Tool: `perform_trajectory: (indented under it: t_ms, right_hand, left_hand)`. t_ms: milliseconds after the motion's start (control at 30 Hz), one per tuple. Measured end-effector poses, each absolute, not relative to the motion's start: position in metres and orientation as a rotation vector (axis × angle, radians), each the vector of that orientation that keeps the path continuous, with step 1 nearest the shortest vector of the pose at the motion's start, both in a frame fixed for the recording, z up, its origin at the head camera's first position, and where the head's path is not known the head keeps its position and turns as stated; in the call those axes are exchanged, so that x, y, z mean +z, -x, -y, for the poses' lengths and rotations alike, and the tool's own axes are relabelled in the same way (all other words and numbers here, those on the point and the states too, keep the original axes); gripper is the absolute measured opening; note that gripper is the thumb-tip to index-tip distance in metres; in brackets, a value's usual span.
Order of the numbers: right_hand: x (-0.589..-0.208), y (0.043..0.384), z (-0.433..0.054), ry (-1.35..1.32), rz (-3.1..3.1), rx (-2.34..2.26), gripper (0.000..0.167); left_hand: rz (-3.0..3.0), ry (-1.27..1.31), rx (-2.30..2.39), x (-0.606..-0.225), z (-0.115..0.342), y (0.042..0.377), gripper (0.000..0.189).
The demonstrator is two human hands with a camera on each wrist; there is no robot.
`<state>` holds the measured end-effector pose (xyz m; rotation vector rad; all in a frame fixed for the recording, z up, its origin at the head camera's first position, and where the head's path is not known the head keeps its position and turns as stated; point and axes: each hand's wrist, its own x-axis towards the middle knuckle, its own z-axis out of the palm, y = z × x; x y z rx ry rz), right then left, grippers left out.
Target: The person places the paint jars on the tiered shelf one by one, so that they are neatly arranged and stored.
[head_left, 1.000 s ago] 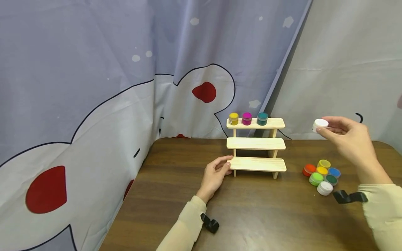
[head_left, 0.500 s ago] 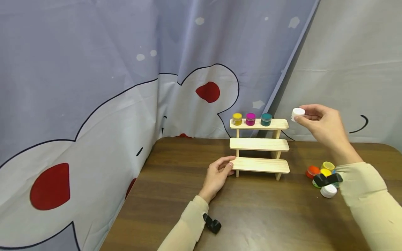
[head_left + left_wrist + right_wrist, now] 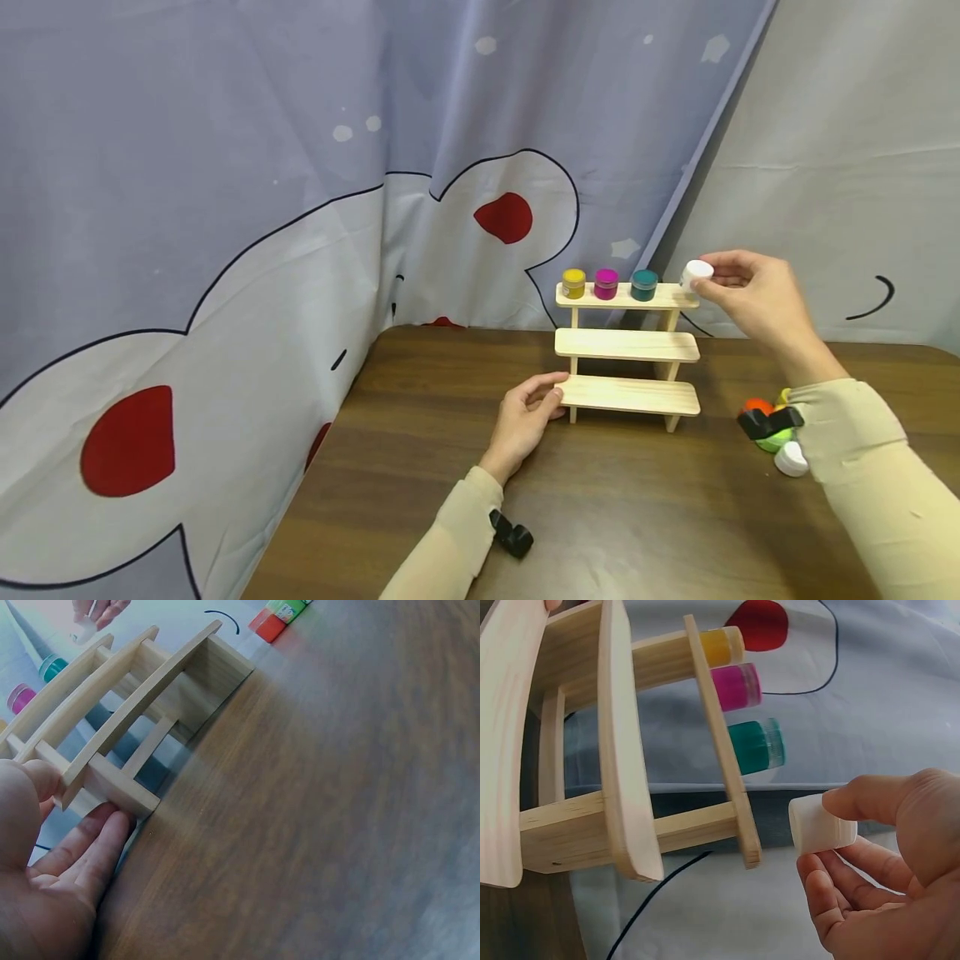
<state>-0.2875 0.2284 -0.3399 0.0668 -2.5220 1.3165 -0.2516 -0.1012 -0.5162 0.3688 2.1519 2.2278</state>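
Note:
A three-tier wooden shelf (image 3: 627,343) stands on the table. Its top tier bears three small paint jars: a yellow jar (image 3: 573,284), a magenta jar (image 3: 606,284) and a teal jar (image 3: 643,286). My right hand (image 3: 757,296) pinches a white paint jar (image 3: 821,825) between thumb and fingers, close by the right end of the top tier. In the right wrist view a gap shows between this jar and the tier's edge. My left hand (image 3: 525,417) grips the left end of the lowest tier, thumb on the board and fingers at the side support (image 3: 120,787).
Right of the shelf, several more jars sit in a cluster on the brown table (image 3: 600,500), among them a red jar (image 3: 757,406) and a white-lidded jar (image 3: 791,459); my right sleeve partly covers them. A patterned curtain (image 3: 285,275) hangs behind the table.
My right hand has carried the white jar leftward from above the jar cluster to the right end of the top tier. The left hand keeps its grip; the head view has shifted slightly.

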Motion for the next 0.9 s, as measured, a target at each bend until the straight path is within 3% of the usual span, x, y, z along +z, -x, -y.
perform_trajectory:
  t_ms: [900]
  right_hand:
    - [-0.352, 0.294, -0.217, -0.116, 2.598, 1.214, 0.041]
  left_hand:
    - [-2.156, -0.359, 2.225, -0.516, 0.102, 0.252, 0.027]
